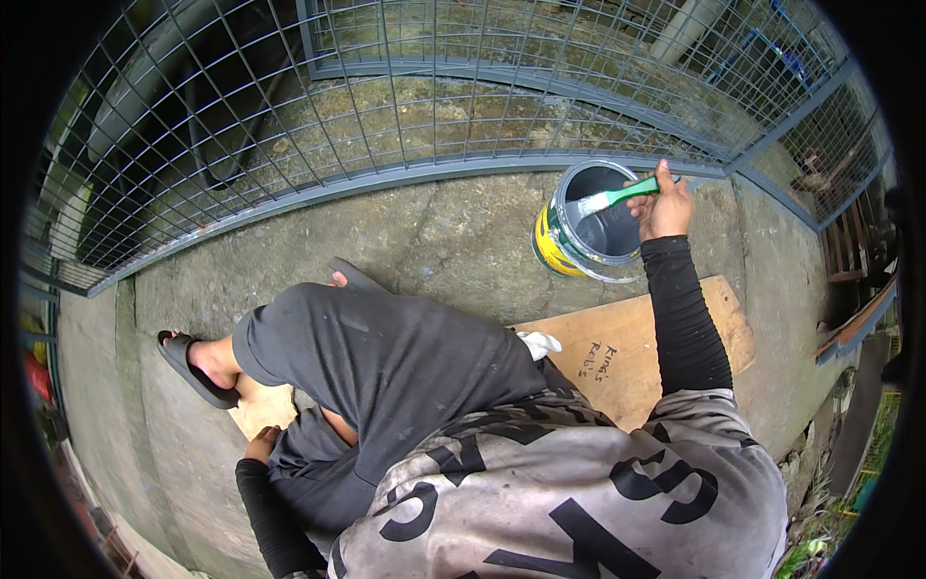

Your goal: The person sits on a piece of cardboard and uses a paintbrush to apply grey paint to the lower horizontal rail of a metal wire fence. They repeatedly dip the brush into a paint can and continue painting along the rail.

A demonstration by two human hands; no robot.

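Note:
In my right hand is a paintbrush with a green handle, my fingers closed around it. Its pale, paint-coated bristles point left over the mouth of a paint bucket. Grey paint coats the inside of the bucket, and its outside is yellow and green. The brush tip appears within the rim; whether it touches the inner wall is unclear. Down at the lower left, my left hand rests against my folded leg, beside the edge of a light board. Its fingers are mostly hidden.
A grey wire-mesh fence panel curves across the far side, just behind the bucket. Beneath my right arm lies a plywood sheet with handwriting, and a white cloth is by my hip. Concrete floor surrounds me. My sandalled foot is at left.

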